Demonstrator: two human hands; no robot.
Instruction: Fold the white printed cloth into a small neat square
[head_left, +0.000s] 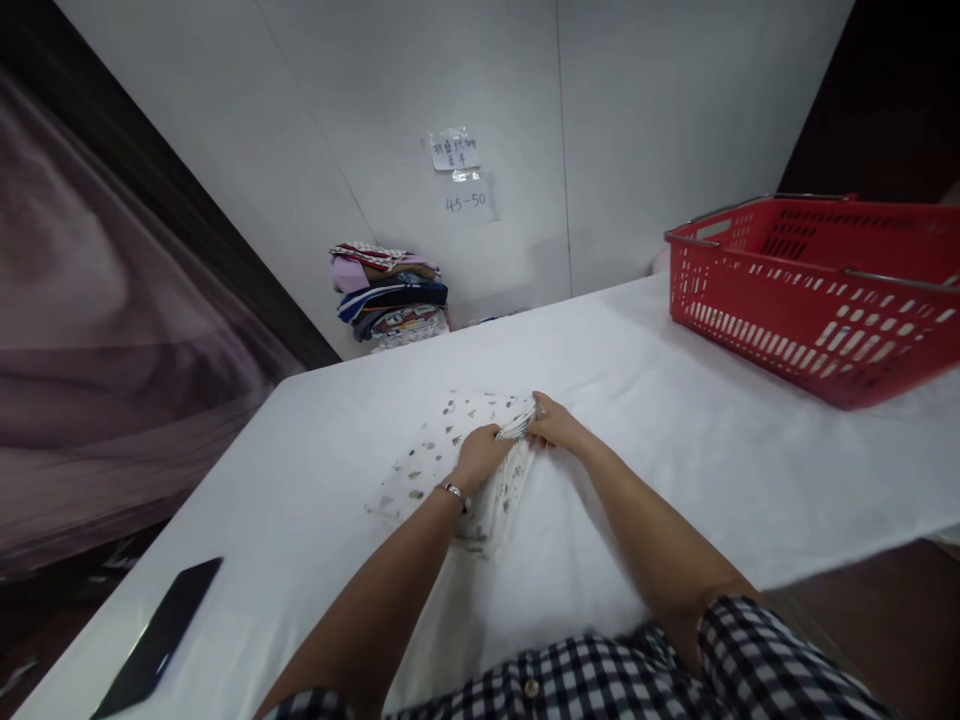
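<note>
A small white garment (439, 445) with a scattered dark print lies partly folded on the white-covered table (675, 440). My left hand (480, 455), with a bracelet at the wrist, is closed on a fold of the garment near its middle. My right hand (553, 424) pinches the same cloth at its upper right edge, fingertips almost touching the left hand. Both forearms reach out from checked sleeves at the bottom of the view.
A red plastic shopping basket (817, 295) stands at the table's right. A stack of folded clothes (390, 295) sits against the far wall under two paper labels (457, 160). A dark phone (159, 635) lies near the table's front left edge. A purplish curtain (97, 350) hangs on the left.
</note>
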